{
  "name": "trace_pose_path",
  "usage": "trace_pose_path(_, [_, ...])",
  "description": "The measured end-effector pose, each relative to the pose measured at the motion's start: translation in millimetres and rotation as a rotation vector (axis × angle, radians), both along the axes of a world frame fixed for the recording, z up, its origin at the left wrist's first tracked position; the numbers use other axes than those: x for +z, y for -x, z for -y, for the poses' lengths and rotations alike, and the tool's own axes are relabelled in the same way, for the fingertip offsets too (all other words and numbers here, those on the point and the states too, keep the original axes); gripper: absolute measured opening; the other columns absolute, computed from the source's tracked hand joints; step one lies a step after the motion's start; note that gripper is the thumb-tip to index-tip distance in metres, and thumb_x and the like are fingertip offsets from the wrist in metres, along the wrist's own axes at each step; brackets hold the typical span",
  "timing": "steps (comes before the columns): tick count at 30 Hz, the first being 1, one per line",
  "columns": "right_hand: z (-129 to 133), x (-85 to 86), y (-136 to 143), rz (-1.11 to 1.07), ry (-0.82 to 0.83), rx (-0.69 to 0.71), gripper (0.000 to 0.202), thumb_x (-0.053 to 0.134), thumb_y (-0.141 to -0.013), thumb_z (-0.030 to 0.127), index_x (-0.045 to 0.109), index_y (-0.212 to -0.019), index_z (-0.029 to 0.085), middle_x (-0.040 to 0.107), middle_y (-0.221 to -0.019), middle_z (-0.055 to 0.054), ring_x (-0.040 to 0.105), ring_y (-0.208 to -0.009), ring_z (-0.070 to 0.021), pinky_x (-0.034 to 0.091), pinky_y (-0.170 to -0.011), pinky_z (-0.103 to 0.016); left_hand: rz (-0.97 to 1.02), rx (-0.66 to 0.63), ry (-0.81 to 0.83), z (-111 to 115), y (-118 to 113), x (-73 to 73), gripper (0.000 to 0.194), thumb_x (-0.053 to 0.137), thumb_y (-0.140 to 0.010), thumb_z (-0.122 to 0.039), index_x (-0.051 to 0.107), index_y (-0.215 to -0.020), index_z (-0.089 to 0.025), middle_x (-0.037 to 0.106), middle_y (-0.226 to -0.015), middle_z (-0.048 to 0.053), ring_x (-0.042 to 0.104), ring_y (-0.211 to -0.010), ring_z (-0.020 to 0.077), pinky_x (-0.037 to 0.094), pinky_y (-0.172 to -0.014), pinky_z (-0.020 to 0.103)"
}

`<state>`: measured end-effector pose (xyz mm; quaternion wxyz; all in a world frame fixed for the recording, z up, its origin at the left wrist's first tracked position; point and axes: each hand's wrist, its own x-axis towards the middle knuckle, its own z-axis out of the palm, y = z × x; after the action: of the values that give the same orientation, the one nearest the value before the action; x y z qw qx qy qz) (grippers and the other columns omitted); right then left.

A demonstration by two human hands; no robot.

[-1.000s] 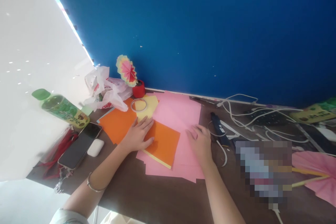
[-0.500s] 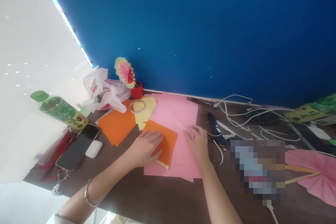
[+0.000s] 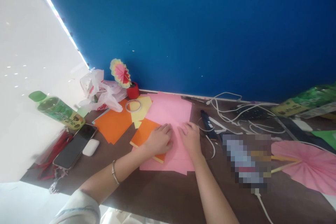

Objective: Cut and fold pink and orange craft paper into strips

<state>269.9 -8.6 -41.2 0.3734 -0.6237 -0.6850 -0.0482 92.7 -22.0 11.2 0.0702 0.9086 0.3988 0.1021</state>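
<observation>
My left hand (image 3: 160,139) lies palm down across the right side of an orange sheet (image 3: 143,131) with a pale yellow lower edge. Its fingertips reach onto the pink paper (image 3: 169,106); the fingers are slightly bent and seem to grip nothing. On the right part of the pink paper rests my right hand (image 3: 190,139), fingers bent and a little apart, fingertips touching the surface. Pink shows in the gap between its thumb and forefinger. Several pink sheets overlap under both hands. The palms' undersides are hidden.
More orange paper (image 3: 112,126) and yellow paper (image 3: 141,108) lie left, under a tape-like ring (image 3: 133,105). A phone (image 3: 75,147), white case (image 3: 90,147) and green bottle (image 3: 59,112) stand further left. Cables (image 3: 223,112), a dark tool (image 3: 208,126) and pink paper fan (image 3: 306,166) lie right.
My left hand has moved right, from the orange sheet's middle toward its right edge and the pink paper. My right hand stays on the pink paper. The whole view has shifted slightly.
</observation>
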Motion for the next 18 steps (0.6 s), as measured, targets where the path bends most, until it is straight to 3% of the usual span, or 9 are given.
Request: trace_pose_path(18, [0,0.2,0,0.003,-0.008,0.008,0.019,0.053,-0.080,0.027,0.066,-0.085,0.013,0.059,-0.089,-0.014,0.050,-0.086,-0.0236,0.044,-0.082,-0.039,0.065,-0.027,-0.058,0,3,-13.9,0.039,0.039,-0.086,-0.023,0.048,-0.121,-0.011,0.049,-0.132,0.013,0.039,-0.127,0.0255,0.034,-0.105,0.038])
